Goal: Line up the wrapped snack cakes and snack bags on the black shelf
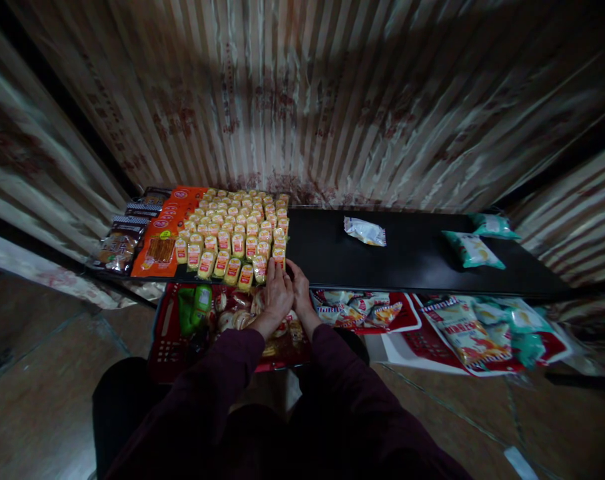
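Observation:
Rows of small yellow snack packets (238, 245) with red and white labels stand packed together on the black shelf. At the front right corner of these rows, my left hand (279, 293) has its fingers closed on one small yellow snack packet (279, 255). My right hand (300, 288) is right beside it, fingers curled in against the same packet's right side. Part of that packet is covered by my fingers. Just under my wrists sits a red basket (157, 347) holding round packaged snacks and green packets (195, 308).
An orange snack bag (155, 250) and dark brown bags (120, 243) lie left of the rows. On the black shelf (407, 267) are a white packet (365, 231) and teal packets (472, 251). Red baskets (413, 317) of snack bags (475, 333) stand below; striped curtain hangs behind.

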Tool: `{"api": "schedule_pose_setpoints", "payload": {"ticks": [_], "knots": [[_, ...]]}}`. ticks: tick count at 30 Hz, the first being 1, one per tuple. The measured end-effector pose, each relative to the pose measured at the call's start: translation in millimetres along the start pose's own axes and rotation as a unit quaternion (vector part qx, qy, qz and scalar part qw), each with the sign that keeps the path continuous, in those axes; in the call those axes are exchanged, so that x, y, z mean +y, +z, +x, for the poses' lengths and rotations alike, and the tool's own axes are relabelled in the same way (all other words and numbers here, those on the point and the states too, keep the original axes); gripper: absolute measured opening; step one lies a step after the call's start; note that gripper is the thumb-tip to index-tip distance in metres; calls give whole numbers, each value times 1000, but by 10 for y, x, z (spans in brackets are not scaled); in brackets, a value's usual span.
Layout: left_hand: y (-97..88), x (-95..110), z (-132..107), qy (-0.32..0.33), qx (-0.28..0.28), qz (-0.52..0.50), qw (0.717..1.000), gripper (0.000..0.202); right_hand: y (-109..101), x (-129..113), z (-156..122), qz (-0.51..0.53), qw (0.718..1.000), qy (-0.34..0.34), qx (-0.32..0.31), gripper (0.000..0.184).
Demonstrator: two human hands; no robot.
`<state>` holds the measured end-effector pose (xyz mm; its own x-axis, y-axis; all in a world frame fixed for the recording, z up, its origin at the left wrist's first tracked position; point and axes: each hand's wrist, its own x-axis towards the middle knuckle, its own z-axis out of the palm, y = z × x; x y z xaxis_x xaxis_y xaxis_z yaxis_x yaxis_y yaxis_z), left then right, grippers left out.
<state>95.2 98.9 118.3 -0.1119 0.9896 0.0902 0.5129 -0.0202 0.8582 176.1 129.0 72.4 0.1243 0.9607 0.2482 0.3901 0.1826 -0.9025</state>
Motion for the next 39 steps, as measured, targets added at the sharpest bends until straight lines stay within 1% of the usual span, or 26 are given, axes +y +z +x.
{"api": "schedule_pose_setpoints", "payload": {"ticks": [4,9,19,22,27,39], "knots": [[9,-14,2,8,0,-7,1000,51,16,1,-10,-6,1000,-1,7,43],[25,-39,11,2,5,-21,1000,51,28,-4,-16,-6,1000,-4,9,41],[19,-62,-7,21,2,-7,1000,50,18,19,-35,-3,1000,-2,6,42],[12,-55,-14,29,3,-6,1000,48,25,44,-44,-3,1000,-3,11,43],[-13,-13,-34,25,1,4,1000,48,27,67,-56,-11,1000,-7,20,42],[-43,-1,-78,35,1,10,999,47,6,40,-117,-26,999,0,19,43]]}}
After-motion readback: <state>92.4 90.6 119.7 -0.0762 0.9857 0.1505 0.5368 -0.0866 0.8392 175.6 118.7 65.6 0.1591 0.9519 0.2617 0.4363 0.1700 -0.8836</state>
